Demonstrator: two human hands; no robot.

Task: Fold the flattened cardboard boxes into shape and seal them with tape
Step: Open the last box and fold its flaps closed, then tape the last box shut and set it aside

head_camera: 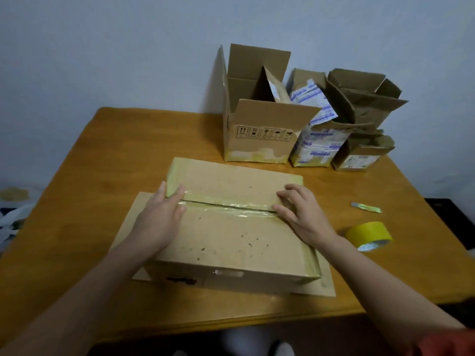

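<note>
Cardboard box (226, 237) lay closed on a flat cardboard sheet (140, 204) near the front edge of the wooden tabletop (102, 176), its two top flaps meeting along a middle seam. Wrinkled yellowish tape (226, 203) ran along that seam, and a dark line of gap showed between the flaps. More tape covered the box's right edge.

Left grip (159, 217) rested flat on the box at the left end of the seam, fingers straight and released, clasping nothing, with the fingertips reaching the far flap. Right grip (300, 214) pressed down at the right end of the seam, its fingers spread and only slightly bent, also grasping nothing.

To the right of the box a roll of yellow tape (368, 236) stood tilted on the tabletop, well apart from the right grip. Beyond it lay a small cutter (366, 208).

At the back of the tabletop stood a large open box (259, 134) with handling symbols on its front, a blue-printed box (313, 147) just beside it, and a small box (359, 156) with a crumpled open box (359, 98) on top.
</note>
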